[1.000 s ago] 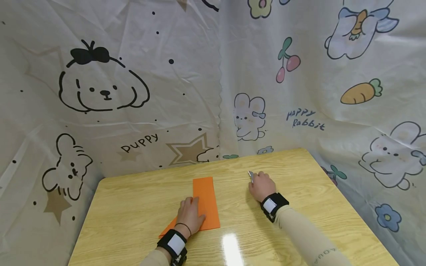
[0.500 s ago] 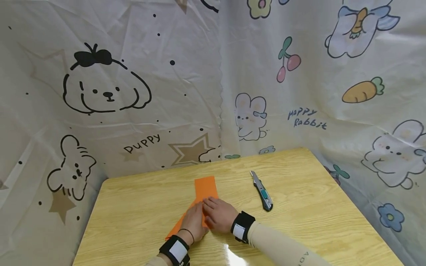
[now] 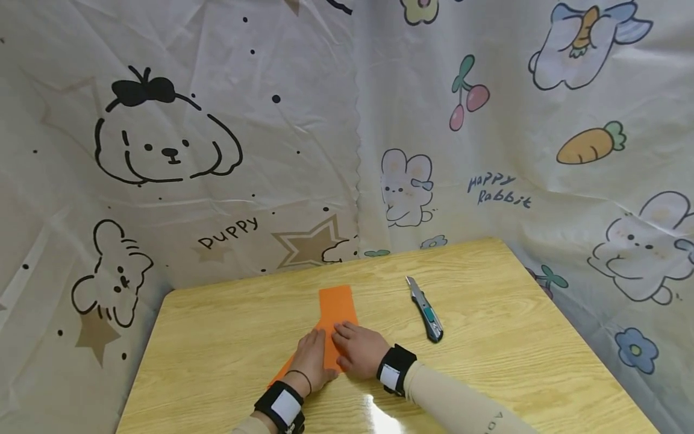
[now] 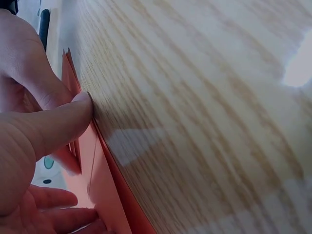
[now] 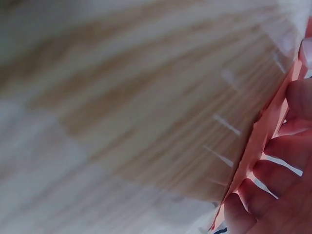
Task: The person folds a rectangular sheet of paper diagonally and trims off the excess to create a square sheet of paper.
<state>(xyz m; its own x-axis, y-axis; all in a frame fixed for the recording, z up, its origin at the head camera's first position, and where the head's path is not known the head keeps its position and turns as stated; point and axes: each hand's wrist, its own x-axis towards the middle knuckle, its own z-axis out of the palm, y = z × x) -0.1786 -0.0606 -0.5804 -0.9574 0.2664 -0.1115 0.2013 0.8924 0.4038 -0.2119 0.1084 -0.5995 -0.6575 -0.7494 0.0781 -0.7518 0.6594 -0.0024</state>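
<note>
A folded orange paper (image 3: pixel 337 304) lies on the table, with one part angling out to the lower left. My left hand (image 3: pixel 310 360) rests on its left part. In the left wrist view, the thumb lies at the paper's edge and the other fingers (image 4: pixel 63 219) are spread over it. From the right, my right hand (image 3: pixel 362 351) presses on the same paper, its fingertips lined along the surface in the right wrist view. Right of the paper lies a utility knife (image 3: pixel 427 310) with its blade out, touched by neither hand.
The light wood table (image 3: pixel 477 289) is glossy and reflects a bright patch near its front. A cloth curtain (image 3: pixel 303 120) printed with cartoon animals hangs behind it and along both sides.
My right hand has let go of the utility knife, leaving it on the table, and has moved left onto the orange paper. My left hand has stayed on the paper.
</note>
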